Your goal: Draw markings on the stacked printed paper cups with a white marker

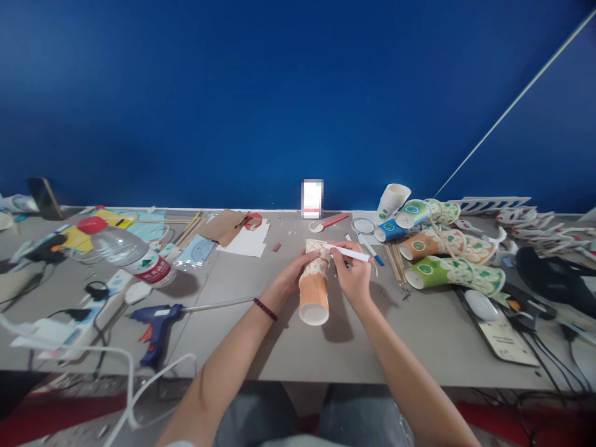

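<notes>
An orange paper-cup tube (pixel 313 290), with a patterned upper part, is in the middle above the table, its pale round end facing me. My left hand (pixel 293 273) is closed around its left side, the fingers partly hidden behind it. A white pen-like stick (pixel 350 251) lies between the fingers of my right hand (pixel 354 277), its left end close to the top of the cup tube. Whether that tip touches the paper I cannot tell. Similar cup tubes in blue, orange (pixel 421 244) and green (pixel 437 272) rest on the right.
A blue glue gun (pixel 161 326), a water bottle (pixel 139 254) and a power strip (pixel 100 304) are on the left. Brown cardboard (pixel 224 227) and white paper (pixel 249 241) lie behind. A lit phone screen (pixel 311 200) stands at the back. Wooden sticks (pixel 395 262) and stacked cups (pixel 393 200) are right.
</notes>
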The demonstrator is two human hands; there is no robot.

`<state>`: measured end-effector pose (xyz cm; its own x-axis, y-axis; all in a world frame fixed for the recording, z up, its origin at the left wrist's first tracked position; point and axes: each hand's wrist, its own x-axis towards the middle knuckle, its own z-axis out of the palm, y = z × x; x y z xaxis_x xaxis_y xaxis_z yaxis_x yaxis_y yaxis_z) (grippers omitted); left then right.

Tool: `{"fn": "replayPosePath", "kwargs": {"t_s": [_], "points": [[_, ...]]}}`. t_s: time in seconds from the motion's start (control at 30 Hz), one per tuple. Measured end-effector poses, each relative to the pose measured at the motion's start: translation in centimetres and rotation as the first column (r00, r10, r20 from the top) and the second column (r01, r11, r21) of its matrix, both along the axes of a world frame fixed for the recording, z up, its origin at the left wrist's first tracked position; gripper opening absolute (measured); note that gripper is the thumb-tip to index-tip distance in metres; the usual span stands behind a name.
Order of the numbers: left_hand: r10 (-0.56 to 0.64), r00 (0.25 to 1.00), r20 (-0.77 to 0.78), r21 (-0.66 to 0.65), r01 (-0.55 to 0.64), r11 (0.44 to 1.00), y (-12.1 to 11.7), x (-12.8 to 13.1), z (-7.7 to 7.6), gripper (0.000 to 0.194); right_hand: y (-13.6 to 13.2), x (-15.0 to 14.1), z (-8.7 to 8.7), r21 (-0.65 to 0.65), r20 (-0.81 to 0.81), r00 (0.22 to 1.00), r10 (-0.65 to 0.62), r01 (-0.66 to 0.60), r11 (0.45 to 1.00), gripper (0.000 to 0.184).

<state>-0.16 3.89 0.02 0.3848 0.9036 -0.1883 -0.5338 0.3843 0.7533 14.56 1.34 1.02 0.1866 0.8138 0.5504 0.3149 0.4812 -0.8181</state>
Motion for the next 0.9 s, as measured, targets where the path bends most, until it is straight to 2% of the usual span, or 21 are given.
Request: {"fn": "replayPosePath", "kwargs": {"t_s": [0.6,0.9], "points": [[-0.011,1.000,-0.018,-0.017,0.011,1.000,-0.26,-0.09,0.44,0.047,-0.04,-0.11,0.24,-0.001,-0.037,0.999,-0.027,0.027,1.000,0.019],[-0.008,1.000,-0.014,-0.024,0.008,1.000,-0.15,-0.08,0.34,0.041,-0.19,-0.26,0.38,-0.016,-0.043,0.998,-0.043,0.042,0.999,0.022]]}}
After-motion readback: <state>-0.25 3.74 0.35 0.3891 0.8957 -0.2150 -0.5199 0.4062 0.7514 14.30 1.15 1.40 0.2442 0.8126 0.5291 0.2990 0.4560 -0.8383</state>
